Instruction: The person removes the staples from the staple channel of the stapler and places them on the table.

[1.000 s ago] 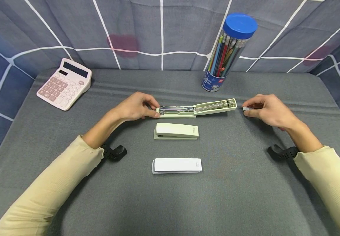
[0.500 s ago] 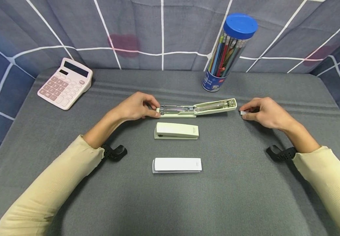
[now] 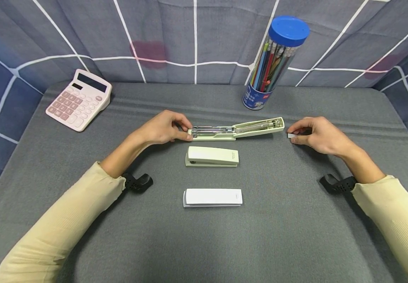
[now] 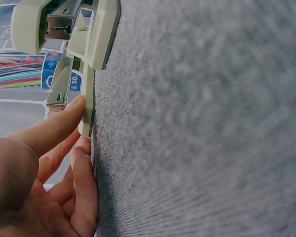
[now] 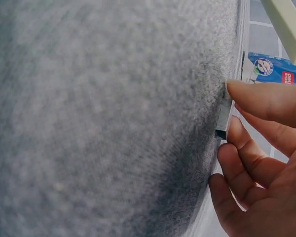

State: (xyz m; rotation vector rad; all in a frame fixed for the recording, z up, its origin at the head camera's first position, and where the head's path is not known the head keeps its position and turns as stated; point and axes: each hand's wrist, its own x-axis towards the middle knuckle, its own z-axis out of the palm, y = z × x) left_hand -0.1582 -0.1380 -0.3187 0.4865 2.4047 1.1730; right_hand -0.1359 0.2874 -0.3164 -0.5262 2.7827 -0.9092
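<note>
An opened light green stapler (image 3: 214,136) lies lengthwise on the grey cloth, its cover swung back to the right and its metal staple channel exposed. My left hand (image 3: 165,127) pinches the left end of its base between thumb and fingers. In the left wrist view the thumb presses near the tip of the base (image 4: 87,116). To the right of the cover, my right hand (image 3: 318,135) holds a small silver strip of staples (image 3: 291,135) low over the cloth. The right wrist view shows the staple strip (image 5: 224,118) between thumb and fingers.
A closed pale green stapler (image 3: 212,156) lies just in front of the opened one, and a white stapler (image 3: 212,197) nearer me. A pink calculator (image 3: 78,100) stands at the back left. A blue-lidded pencil tub (image 3: 274,63) stands behind, against the checked curtain (image 3: 175,35).
My right hand has moved slightly left with the staple strip, closer to the stapler's cover, then stayed put. The left hand keeps its hold on the base.
</note>
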